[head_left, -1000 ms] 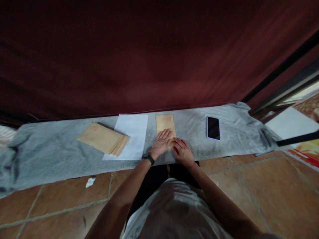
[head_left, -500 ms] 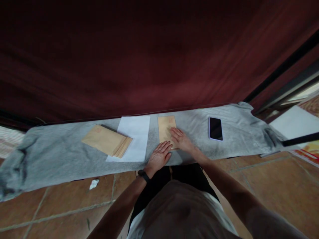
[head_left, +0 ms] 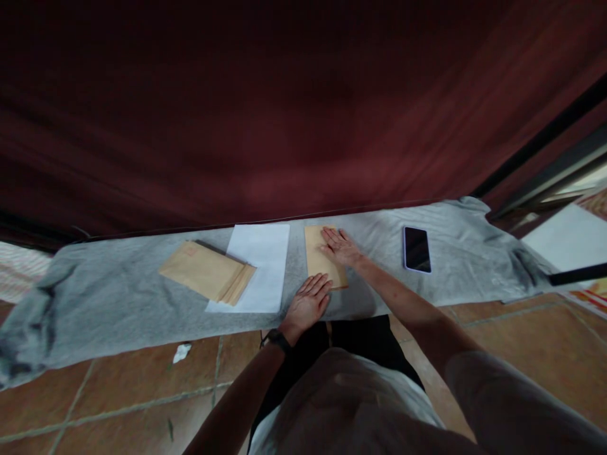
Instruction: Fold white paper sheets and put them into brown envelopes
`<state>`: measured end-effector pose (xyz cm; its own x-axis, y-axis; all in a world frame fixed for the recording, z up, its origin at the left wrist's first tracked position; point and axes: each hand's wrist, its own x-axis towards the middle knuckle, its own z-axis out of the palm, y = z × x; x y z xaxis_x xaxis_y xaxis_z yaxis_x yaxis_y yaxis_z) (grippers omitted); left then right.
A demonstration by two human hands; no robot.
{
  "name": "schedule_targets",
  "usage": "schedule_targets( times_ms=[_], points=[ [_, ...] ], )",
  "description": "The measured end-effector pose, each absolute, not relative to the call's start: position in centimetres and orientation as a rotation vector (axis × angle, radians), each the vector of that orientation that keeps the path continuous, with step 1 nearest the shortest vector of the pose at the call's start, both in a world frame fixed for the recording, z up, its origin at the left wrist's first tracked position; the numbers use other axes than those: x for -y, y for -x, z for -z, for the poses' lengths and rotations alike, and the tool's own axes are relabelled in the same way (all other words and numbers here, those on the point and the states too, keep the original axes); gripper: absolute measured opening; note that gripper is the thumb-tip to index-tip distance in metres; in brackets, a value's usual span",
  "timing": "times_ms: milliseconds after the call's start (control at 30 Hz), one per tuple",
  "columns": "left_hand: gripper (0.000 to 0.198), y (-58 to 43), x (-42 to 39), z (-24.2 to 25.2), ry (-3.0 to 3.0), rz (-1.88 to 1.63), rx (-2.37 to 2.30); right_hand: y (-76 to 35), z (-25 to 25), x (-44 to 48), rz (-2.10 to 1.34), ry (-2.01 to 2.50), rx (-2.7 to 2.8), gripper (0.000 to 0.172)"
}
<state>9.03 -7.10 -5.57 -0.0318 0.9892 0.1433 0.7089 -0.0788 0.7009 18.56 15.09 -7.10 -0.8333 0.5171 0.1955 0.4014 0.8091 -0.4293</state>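
A brown paper envelope (head_left: 327, 264) lies upright in front of me on the grey cloth. My right hand (head_left: 342, 248) rests flat on its upper part, fingers stretched out, covering the printed mark there. Across the lower left corner of the envelope lie the fingertips of my left hand (head_left: 308, 305), palm down with the fingers extended. To the left, a fanned stack of brown envelopes (head_left: 202, 270) partly overlaps some white paper sheets (head_left: 265, 265).
A phone (head_left: 417, 249) with a light purple edge lies on the grey cloth (head_left: 118, 316) at the right. Dark red fabric (head_left: 294, 126) hangs behind the narrow surface. A crumpled white scrap (head_left: 181, 352) is on the tiled floor, with a black bar at far right.
My right hand has slid up the envelope onto its printed mark. The left hand stays near the lower corner. The whole view has shifted slightly.
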Motion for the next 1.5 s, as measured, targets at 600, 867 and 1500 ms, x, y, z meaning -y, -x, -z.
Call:
schedule_targets(
  times_ms=[600, 867, 1500],
  points=[
    [0.027, -8.3, 6.8, 7.8, -1.999, -0.987, -1.958, -27.7, 8.6, -4.4, -0.582, 0.691, 2.53, 0.027],
    [0.028, -8.8, 6.6, 7.2, -1.908, -0.963, -2.041, -26.0, 7.4, -3.0, -0.394, 0.909, 2.538, 0.026],
    [0.066, -11.2, 10.8, 7.1, -2.188, -0.391, -2.196, -26.9, 7.7, 1.7, -0.269, 0.741, 2.698, 0.049]
  ],
)
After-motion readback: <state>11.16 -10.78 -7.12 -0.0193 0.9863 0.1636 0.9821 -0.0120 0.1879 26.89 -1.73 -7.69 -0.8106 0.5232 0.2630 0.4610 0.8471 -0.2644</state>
